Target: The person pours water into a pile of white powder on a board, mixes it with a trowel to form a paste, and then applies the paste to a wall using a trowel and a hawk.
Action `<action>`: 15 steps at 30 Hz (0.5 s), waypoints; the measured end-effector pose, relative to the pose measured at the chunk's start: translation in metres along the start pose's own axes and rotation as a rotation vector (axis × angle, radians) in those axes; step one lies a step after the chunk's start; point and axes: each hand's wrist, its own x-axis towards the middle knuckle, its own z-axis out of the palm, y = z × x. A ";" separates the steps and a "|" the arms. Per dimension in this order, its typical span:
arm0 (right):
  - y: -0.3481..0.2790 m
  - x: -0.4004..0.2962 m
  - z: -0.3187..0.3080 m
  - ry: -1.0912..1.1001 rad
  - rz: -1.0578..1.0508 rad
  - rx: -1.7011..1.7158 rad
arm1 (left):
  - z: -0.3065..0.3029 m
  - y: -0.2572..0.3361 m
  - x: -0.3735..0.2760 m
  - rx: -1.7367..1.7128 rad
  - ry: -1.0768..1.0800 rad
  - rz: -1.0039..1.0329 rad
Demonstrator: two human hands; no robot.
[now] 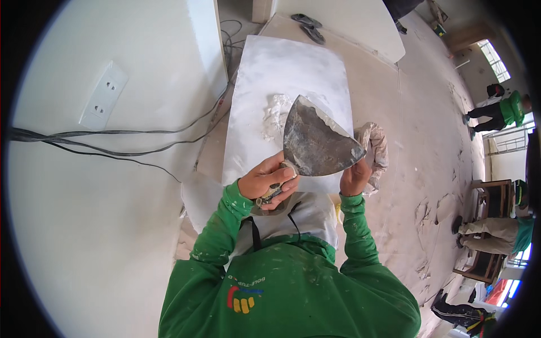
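A broad putty knife [322, 141] with a grey, stained steel blade is held up before me, white compound along its far edge. My left hand [270, 181] is wrapped around its worn, crusted handle. At the blade's right corner is my right hand [355, 175], its fingertips partly hidden behind the metal. Beneath the knife lies a white board [291, 59] smeared with powder. A lumpy heap of white compound [277, 116] rests on that board, partly covered by the blade.
A crumpled paper bag [378, 143] stands right of the board. Dark cables [148, 150] cross from the left wall, which carries a socket plate [103, 96]. Slippers [310, 28] lie beyond the board. Several people are far right, one standing in green [511, 109], near wooden chairs [484, 264].
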 end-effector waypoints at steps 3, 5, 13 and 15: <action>-0.017 0.017 -0.020 0.179 -0.081 -0.109 | 0.008 0.015 -0.002 0.416 0.229 0.048; -0.031 0.025 -0.031 0.101 -0.387 -0.185 | 0.016 0.017 -0.004 0.595 0.378 0.076; -0.054 0.053 -0.008 -0.213 -0.802 -0.111 | 0.011 -0.027 -0.015 1.341 0.286 0.140; -0.052 0.067 0.004 -0.121 -0.781 -0.101 | -0.019 -0.052 -0.034 1.560 0.260 0.296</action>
